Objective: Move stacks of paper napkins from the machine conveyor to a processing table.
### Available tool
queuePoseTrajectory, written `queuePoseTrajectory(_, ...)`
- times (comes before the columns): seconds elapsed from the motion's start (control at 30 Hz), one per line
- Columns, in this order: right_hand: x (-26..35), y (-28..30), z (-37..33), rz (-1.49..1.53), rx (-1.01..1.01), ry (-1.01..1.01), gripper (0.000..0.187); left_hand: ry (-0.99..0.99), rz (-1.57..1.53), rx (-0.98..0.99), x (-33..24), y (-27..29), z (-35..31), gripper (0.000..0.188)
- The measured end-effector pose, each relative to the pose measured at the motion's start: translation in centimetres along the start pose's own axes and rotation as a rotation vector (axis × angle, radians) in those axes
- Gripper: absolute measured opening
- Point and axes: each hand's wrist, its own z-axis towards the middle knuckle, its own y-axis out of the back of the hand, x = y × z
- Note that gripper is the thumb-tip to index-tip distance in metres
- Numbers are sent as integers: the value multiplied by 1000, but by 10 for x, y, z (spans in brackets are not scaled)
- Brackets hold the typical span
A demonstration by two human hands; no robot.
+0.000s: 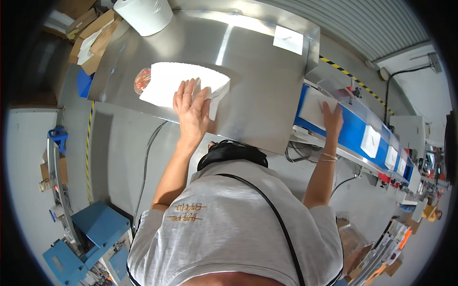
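Note:
My left hand lies with fingers spread on a crumpled white sheet that looks like paper towel or cloth, near the front edge of the steel table. From under the sheet's left end pokes a rounded red bundle in clear, shiny wrapping. My right hand reaches over the near end of a blue conveyor belt. Its fingers, apart and outstretched, touch the right side of a flat white square packet lying on the belt.
Further along the belt lie more white squares, beside a clear plastic guard. A white square with a dark mark sits at the table's far right. A large white cylinder and open cardboard box stand far left. Cables hang below.

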Motion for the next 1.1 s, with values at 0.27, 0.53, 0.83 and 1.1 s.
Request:
queuePoseTrajectory(0.27, 181, -11, -69, 431, 614, 768, 67, 8, -69, 92, -3, 3, -1, 30)
queuePoseTrajectory(0.53, 186, -53, -79, 976, 1044, 155, 53, 76, 11, 62, 5, 11, 11, 40)
queuePoseTrajectory(0.83, 9, 1, 0, 128, 170, -49, 55, 32, -19, -7, 13, 8, 5, 34)
queuePoseTrajectory(1.1, 157, -11, -45, 443, 517, 779, 64, 47, -79, 66, 6, 9, 5, 27)
